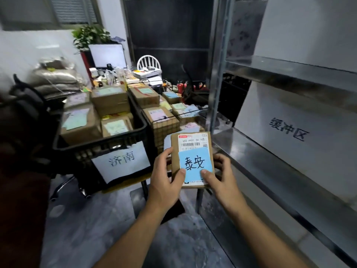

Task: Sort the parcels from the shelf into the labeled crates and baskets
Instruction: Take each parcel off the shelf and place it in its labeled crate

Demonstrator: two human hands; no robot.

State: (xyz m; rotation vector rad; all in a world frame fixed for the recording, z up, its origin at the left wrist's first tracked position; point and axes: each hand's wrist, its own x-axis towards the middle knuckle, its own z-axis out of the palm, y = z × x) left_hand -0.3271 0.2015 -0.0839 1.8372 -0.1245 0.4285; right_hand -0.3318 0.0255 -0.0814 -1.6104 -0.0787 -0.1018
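Head view, black crate (labelled), parcels inside

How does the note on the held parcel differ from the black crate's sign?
The blue note reads 泰安; the white sign reads 济南. The note is on the parcel gripped by left hand and right hand; the sign hangs on the black crate. Both bear black handwritten characters.

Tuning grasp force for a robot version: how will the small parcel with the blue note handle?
Probably stiff: the parcel shows straight edges while the left hand and right hand grip only its lower half. Likely light: small, held by thumbs and fingers. The blue note may shift or peel under the thumbs.
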